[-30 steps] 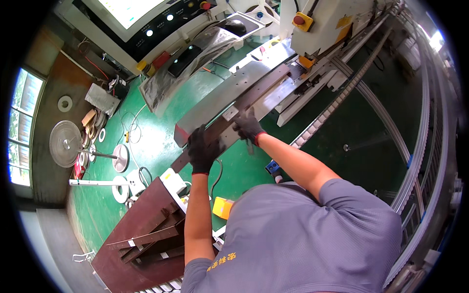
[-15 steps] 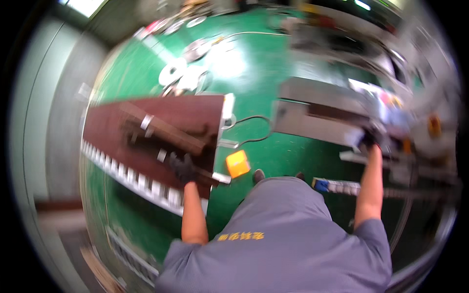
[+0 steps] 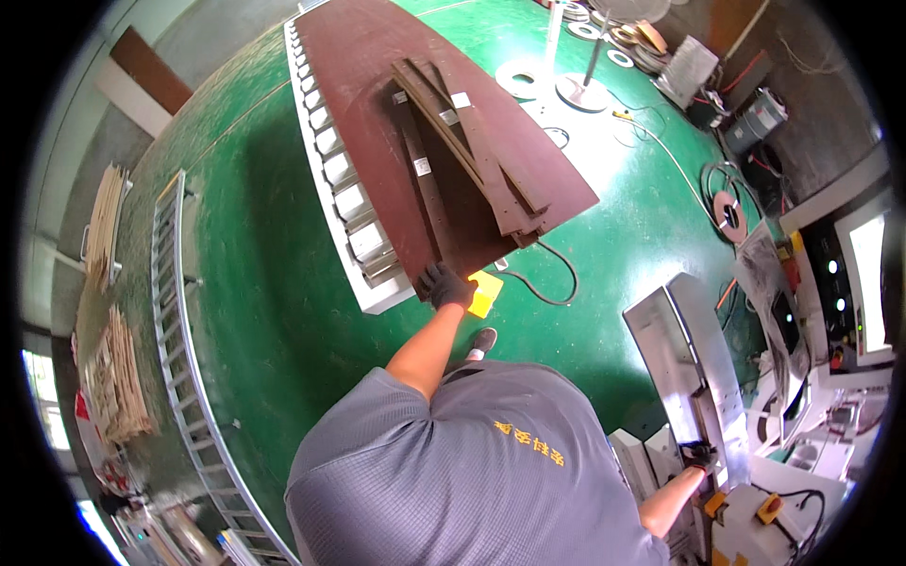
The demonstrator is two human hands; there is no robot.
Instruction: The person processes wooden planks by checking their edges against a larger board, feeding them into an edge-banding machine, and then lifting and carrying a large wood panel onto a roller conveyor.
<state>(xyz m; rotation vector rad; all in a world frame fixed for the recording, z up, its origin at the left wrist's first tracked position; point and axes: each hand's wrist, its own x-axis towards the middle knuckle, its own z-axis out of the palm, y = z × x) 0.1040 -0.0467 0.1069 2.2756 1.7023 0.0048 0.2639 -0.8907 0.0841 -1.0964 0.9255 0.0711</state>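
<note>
My left hand (image 3: 445,286), in a dark glove, is at the near corner of a brown tabletop (image 3: 363,52). Its fingers are closed round the near end of a long, narrow brown strip (image 3: 423,193) with a white label. To the right of it, several more brown strips (image 3: 462,141) lie crossed in a loose pile. At the lower right, my gloved right hand (image 3: 698,457) is closed on the near end of another brown strip (image 3: 704,415), beside a long metal guide (image 3: 722,363); the arm and glove partly hide the grip.
White rollers (image 3: 351,200) line the table's left side. A yellow box (image 3: 484,294) sits on the green floor under its near corner, by a black cable (image 3: 557,300). A metal ladder-like frame (image 3: 170,302) stands left. Machinery with a lit screen (image 3: 866,283) is at the right.
My view has swung left. My left hand, formerly spread above the tabletop, is now closed on a strip's near end. My right hand stays at the metal guide.
</note>
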